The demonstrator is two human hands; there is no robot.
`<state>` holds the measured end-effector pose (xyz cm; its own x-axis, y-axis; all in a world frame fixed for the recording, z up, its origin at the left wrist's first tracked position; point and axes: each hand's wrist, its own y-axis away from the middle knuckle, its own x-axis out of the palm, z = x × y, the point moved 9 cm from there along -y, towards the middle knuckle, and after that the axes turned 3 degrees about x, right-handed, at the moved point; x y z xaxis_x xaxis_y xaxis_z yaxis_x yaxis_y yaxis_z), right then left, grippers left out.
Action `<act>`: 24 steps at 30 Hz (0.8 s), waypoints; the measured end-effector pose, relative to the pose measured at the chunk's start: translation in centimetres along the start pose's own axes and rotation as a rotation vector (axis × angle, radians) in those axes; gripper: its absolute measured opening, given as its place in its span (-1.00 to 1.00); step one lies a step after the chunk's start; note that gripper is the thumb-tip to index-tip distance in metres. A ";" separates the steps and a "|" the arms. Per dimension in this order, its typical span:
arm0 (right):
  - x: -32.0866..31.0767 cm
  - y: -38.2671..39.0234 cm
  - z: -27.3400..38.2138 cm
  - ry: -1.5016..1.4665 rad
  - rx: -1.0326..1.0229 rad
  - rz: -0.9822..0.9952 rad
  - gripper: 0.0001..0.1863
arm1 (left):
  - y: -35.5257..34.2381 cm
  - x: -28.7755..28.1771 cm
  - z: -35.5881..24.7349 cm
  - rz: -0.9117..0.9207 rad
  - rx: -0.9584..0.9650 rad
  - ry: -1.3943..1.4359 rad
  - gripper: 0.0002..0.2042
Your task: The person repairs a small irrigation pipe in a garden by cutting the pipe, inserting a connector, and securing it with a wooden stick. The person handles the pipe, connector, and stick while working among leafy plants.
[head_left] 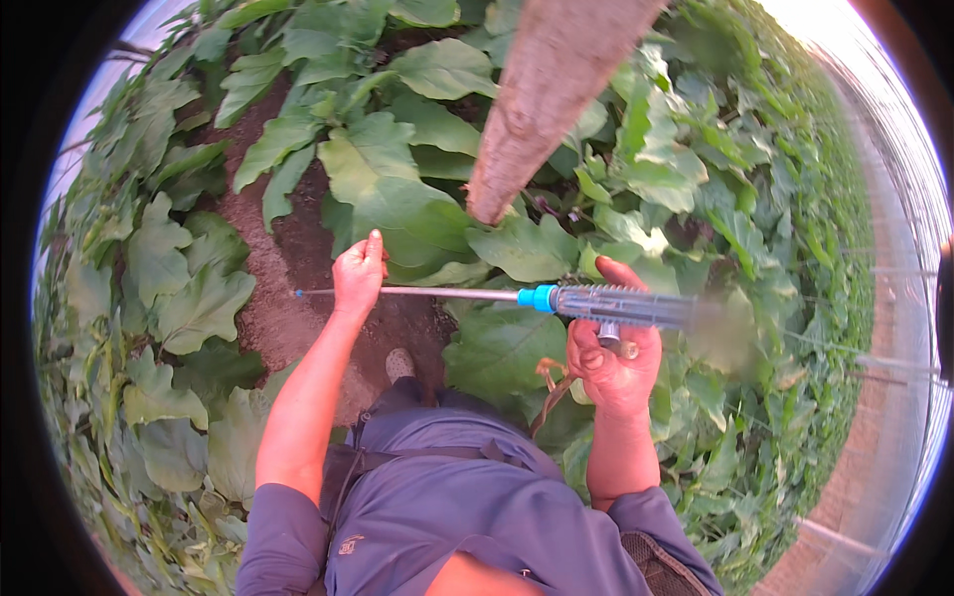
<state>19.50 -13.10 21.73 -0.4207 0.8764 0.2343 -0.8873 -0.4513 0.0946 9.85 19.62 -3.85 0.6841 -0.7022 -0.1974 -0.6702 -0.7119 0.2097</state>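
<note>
A long-tubed sprayer [561,300] lies level across the view in front of my body. It has a clear barrel with a coil inside, a bright blue collar and a thin metal tube ending in a small blue tip at the left. My left hand [359,276] is closed round the tube near that tip, thumb pointing up. My right hand [618,363] holds the barrel end from below, its fingers round a short metal fitting under the barrel. The barrel's far right end is blurred. Broad green leaves [412,214] spread just beyond the tube.
A thick wooden post [556,99] comes down from the top, close beyond the sprayer. Dense leafy plants stand on both sides of a brown soil path [283,243]. My shoe [399,365] is on the path. Clear plastic sheeting [899,228] curves along the right.
</note>
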 end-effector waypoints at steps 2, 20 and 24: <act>-0.8 0.7 0.6 -0.029 0.004 -0.016 -0.57 | -0.1 0.4 0.5 0.014 0.030 -0.142 -0.50; -3.3 4.0 -7.7 0.378 0.246 0.130 -0.18 | 14.9 15.5 -17.6 1.179 0.092 -0.125 -0.74; -5.0 4.7 -9.0 0.549 0.249 0.126 -0.05 | 16.4 17.9 -19.9 1.250 0.205 -0.150 -0.73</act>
<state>15.73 -18.06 12.31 -0.6141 0.7425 -0.2677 -0.7815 -0.5247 0.3375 16.83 -4.35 15.10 -0.4725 -0.8775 -0.0816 -0.8728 0.4531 0.1817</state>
